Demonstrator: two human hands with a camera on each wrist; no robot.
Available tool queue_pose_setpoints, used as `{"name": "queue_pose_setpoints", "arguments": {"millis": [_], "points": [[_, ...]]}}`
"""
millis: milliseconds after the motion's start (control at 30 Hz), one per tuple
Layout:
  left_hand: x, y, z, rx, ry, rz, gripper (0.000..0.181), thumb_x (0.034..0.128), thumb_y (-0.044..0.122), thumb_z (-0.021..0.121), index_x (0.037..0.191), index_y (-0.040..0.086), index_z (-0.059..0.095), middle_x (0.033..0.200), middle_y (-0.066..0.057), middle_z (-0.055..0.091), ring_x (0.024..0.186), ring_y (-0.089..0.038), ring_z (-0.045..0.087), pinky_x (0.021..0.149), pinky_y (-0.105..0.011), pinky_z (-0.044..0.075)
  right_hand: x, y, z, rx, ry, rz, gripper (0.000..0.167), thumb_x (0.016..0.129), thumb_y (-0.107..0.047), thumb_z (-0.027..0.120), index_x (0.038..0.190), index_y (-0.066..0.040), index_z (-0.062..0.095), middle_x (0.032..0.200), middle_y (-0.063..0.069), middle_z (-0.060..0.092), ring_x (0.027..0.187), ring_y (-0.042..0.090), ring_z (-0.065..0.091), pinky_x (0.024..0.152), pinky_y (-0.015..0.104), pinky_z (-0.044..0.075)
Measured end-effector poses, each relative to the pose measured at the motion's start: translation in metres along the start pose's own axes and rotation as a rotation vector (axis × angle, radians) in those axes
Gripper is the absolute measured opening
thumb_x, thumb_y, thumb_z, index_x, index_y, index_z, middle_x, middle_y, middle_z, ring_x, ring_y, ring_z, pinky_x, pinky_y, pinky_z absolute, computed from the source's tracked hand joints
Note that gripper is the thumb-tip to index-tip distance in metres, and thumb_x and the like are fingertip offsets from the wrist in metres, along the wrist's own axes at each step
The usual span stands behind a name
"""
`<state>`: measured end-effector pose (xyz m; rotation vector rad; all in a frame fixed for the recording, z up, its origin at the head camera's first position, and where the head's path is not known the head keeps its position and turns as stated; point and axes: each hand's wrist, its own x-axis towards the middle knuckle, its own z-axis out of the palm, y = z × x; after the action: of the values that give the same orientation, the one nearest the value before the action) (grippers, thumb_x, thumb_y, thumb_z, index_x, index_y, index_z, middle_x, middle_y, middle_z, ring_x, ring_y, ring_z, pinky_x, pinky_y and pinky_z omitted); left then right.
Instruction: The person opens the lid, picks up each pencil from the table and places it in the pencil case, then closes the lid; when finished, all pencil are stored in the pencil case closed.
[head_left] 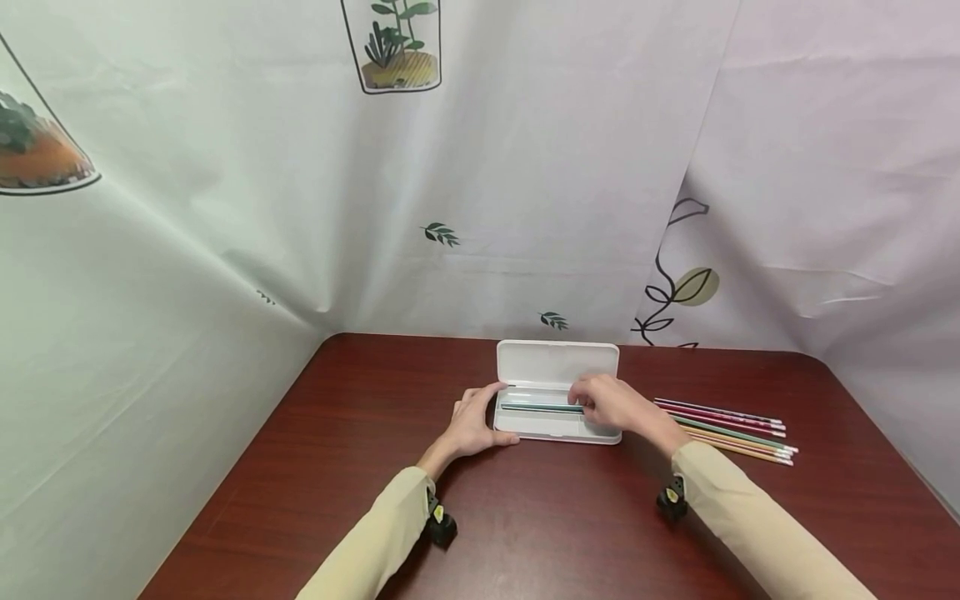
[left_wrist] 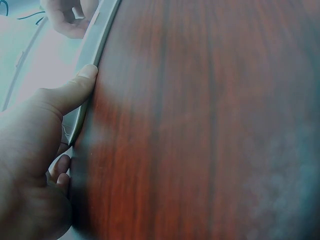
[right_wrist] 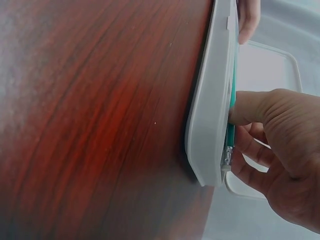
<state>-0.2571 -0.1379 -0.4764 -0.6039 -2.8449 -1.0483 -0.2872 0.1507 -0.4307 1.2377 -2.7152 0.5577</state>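
Note:
An open white pencil case [head_left: 558, 437] stands on the dark red table, its lid tilted up at the back. Inside it lie dark and teal pencils [head_left: 542, 407]. The left hand [head_left: 470, 423] grips the case's left end, thumb along the front edge and fingers behind, as the left wrist view shows. At the case's right end the right hand [head_left: 611, 402] pinches a teal pencil [right_wrist: 231, 135] between thumb and fingers; the pencil's eraser end is at the case's end wall in the right wrist view.
Right of the case, several pencils [head_left: 731, 429] in dark, red, green and yellow lie fanned on the table [head_left: 570, 517], erasers to the right. A pale printed cloth [head_left: 525, 208] hangs behind and at both sides of the table.

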Motion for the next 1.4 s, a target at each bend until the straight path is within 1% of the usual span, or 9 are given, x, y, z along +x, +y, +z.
{"name": "queue_pose_setpoints", "arguments": {"millis": [200,400,600,700,867,967,1167,1267,1400], "points": [[0.000,0.000,0.000,0.001,0.002,0.001,0.089,0.0724,0.035,0.090,0.147,0.013,0.046,0.138,-0.009,0.055,0.126,-0.030,0.042,0.098,-0.048,0.030,0.001,0.000,0.003,0.002,0.012,-0.012,0.025,0.075,0.010,0.065,0.088,-0.010,0.072,0.080,-0.003,0.056,0.071,0.010,0.051,0.062,0.028,0.044],[0.001,0.000,-0.001,0.003,-0.003,-0.001,0.090,0.0731,0.037,0.089,0.148,0.014,0.046,0.138,-0.009,0.055,0.126,-0.030,0.041,0.098,-0.048,0.030,-0.001,0.002,0.002,-0.004,0.037,0.002,0.023,0.078,0.009,0.065,0.088,-0.010,0.072,0.085,-0.002,0.063,0.073,0.012,0.055,0.065,0.031,0.048],[0.000,-0.001,0.000,-0.003,0.005,0.001,0.090,0.0724,0.036,0.090,0.148,0.014,0.046,0.137,-0.009,0.055,0.126,-0.030,0.041,0.098,-0.049,0.030,-0.016,0.007,-0.005,0.019,0.099,0.031,0.017,0.080,0.006,0.067,0.090,-0.007,0.072,0.085,-0.001,0.065,0.072,0.012,0.054,0.066,0.032,0.049],[0.000,0.000,0.001,-0.001,0.005,0.000,0.090,0.0726,0.036,0.090,0.148,0.014,0.046,0.138,-0.009,0.055,0.126,-0.030,0.041,0.098,-0.048,0.030,-0.032,0.011,-0.009,0.020,0.140,0.042,0.016,0.080,0.006,0.069,0.090,-0.006,0.072,0.081,-0.004,0.062,0.070,0.011,0.052,0.064,0.032,0.047],[0.000,0.000,0.000,0.002,-0.001,-0.002,0.090,0.0727,0.037,0.089,0.148,0.013,0.045,0.138,-0.009,0.055,0.126,-0.030,0.041,0.098,-0.048,0.030,-0.066,0.021,-0.018,-0.008,0.191,0.084,0.017,0.079,0.006,0.073,0.090,-0.008,0.072,0.083,-0.006,0.062,0.070,0.009,0.053,0.063,0.033,0.048],[0.001,0.001,-0.001,-0.001,0.003,-0.002,0.090,0.0724,0.036,0.090,0.147,0.014,0.046,0.137,-0.010,0.055,0.126,-0.031,0.041,0.099,-0.049,0.030,-0.090,0.028,-0.026,-0.037,0.221,0.108,0.020,0.077,0.007,0.075,0.090,-0.008,0.072,0.085,-0.006,0.063,0.071,0.009,0.054,0.063,0.033,0.049],[0.002,0.000,-0.001,0.000,0.004,0.000,0.090,0.0723,0.036,0.090,0.147,0.014,0.046,0.137,-0.010,0.055,0.126,-0.031,0.041,0.099,-0.049,0.030,-0.135,0.040,-0.037,-0.081,0.291,0.124,0.028,0.070,0.009,0.080,0.091,-0.008,0.072,0.086,-0.006,0.062,0.071,0.008,0.054,0.059,0.032,0.048],[0.002,0.000,0.000,0.002,0.003,-0.001,0.090,0.0722,0.036,0.090,0.147,0.013,0.046,0.137,-0.010,0.055,0.127,-0.031,0.041,0.099,-0.049,0.030,-0.154,0.044,-0.039,-0.088,0.299,0.152,0.029,0.070,0.009,0.080,0.091,-0.008,0.072,0.086,-0.007,0.061,0.070,0.006,0.051,0.057,0.030,0.045],[0.001,-0.001,0.001,0.006,0.007,0.000,0.089,0.0719,0.036,0.090,0.147,0.013,0.047,0.137,-0.010,0.055,0.127,-0.031,0.041,0.099,-0.049,0.030,-0.172,0.049,-0.040,-0.115,0.306,0.197,0.029,0.069,0.010,0.078,0.090,-0.008,0.071,0.085,-0.007,0.060,0.070,0.005,0.050,0.057,0.031,0.044]]}}
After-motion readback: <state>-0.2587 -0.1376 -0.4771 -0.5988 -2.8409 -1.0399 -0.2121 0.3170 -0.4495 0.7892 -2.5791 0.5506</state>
